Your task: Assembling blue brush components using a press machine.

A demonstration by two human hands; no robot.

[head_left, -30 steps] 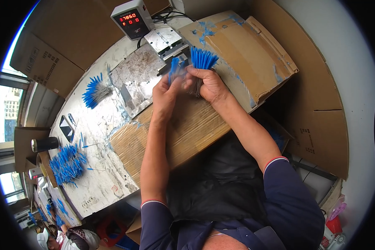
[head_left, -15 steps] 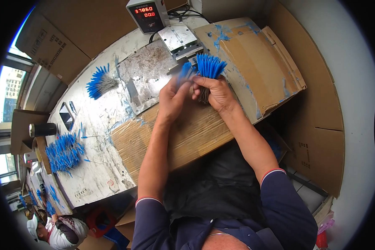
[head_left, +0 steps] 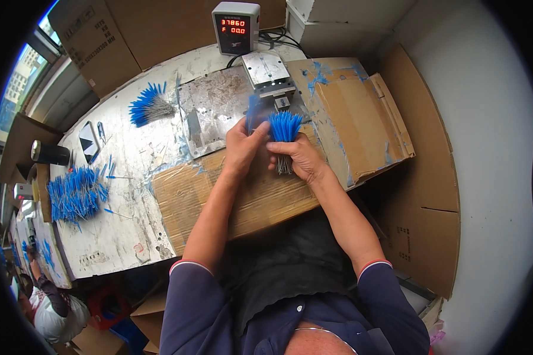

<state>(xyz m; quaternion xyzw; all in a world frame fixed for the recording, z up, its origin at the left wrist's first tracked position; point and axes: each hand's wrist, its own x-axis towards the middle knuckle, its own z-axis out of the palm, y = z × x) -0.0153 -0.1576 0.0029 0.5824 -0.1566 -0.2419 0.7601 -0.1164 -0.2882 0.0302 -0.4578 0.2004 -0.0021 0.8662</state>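
Observation:
My right hand (head_left: 301, 157) is closed round a thick upright bundle of thin grey wire-like pieces with blue ends (head_left: 285, 125). The blue ends fan out above my fingers and the grey stems hang below. Just left of it my left hand (head_left: 243, 147) pinches a few more blue-ended pieces (head_left: 252, 109), smeared by motion. Both hands are over the cardboard-covered front of the table, near a small metal fixture (head_left: 267, 72). A fanned bunch of the same pieces (head_left: 151, 106) lies at the far left. A larger heap (head_left: 77, 195) sits at the left edge, with loose ones beside it.
A counter box with red digits (head_left: 237, 26) stands behind the fixture, cables beside it. A taped cardboard box (head_left: 364, 127) occupies the right side. A phone (head_left: 89, 143) and dark cylinder (head_left: 49, 152) lie at left. A co-worker (head_left: 56, 310) sits lower left.
My hands and the bundle have come nearer to me, away from the metal fixture. The whole view has shifted slightly. The co-worker's arm now reaches to the other table.

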